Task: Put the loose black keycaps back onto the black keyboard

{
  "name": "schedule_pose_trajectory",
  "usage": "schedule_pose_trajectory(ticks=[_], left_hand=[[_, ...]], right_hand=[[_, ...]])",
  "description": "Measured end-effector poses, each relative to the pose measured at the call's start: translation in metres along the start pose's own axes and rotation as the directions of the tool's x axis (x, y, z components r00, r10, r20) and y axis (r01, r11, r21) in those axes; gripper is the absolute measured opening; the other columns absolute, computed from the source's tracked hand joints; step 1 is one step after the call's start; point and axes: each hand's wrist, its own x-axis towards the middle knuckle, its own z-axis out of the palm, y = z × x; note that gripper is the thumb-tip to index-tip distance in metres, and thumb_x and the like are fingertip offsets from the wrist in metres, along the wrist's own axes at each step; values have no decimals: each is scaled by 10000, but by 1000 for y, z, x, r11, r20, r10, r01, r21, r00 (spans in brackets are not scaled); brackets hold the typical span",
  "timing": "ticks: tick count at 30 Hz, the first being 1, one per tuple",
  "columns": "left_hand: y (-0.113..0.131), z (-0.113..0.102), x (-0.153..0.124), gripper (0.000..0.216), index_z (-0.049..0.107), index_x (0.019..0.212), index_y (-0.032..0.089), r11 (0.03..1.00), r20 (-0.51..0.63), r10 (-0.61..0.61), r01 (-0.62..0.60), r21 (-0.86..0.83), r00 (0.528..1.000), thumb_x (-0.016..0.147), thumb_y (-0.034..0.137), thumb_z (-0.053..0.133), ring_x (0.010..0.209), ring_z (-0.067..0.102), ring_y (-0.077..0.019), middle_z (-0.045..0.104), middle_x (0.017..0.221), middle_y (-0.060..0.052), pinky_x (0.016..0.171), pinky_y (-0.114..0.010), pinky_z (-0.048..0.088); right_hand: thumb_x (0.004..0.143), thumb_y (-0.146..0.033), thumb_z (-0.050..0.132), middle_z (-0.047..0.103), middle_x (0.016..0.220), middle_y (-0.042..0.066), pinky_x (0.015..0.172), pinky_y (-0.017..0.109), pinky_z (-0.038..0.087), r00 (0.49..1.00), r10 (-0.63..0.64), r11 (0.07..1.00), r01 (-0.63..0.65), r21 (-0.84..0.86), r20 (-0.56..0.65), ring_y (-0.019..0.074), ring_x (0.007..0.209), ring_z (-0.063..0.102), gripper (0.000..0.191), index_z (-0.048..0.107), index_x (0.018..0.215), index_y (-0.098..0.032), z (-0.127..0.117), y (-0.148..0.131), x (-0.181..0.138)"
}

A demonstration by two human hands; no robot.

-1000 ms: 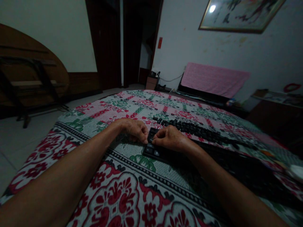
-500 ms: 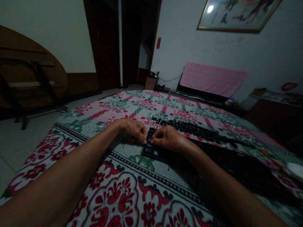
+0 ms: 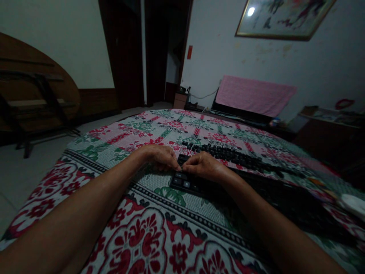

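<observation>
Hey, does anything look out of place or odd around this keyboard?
The black keyboard lies on a floral cloth, and a long row of what look like loose black keycaps sits on the cloth just beyond it, off the board. The left hand and right hand pinch at its near end; dimness hides any gaps.

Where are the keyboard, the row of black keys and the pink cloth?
keyboard [image 3: 185,182]: head view, its left-end keys.
row of black keys [image 3: 234,155]: head view, mid-row.
pink cloth [image 3: 253,95]: head view, its middle.

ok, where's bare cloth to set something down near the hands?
Free: cloth between the forearms, left of the left hand, and beyond the keycap row. Crowded: the keyboard end under the right hand.
</observation>
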Motion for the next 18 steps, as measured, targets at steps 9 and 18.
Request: schedule_pose_trajectory(ticks=[9,18], left_hand=[[-1,1,8,241,512,512,135,997,-45,-77,77,10,996,551,350,615,370,397,-90,462,425,10,375,-220,302],[-26,-1,14,315,501,565,145,955,-29,70,-76,-286,997,536,423,647,354,395,-57,488,466,29,342,-174,270]], right_hand=[[619,-273,548,504,515,-22,399,151,278,998,38,999,-37,17,-49,41,437,379,177,617,632,-110,6,7,7],[679,-318,496,496,516,-28,394,153,267,999,-43,998,44,45,-18,37,420,357,246,624,666,-108,2,7,0]])
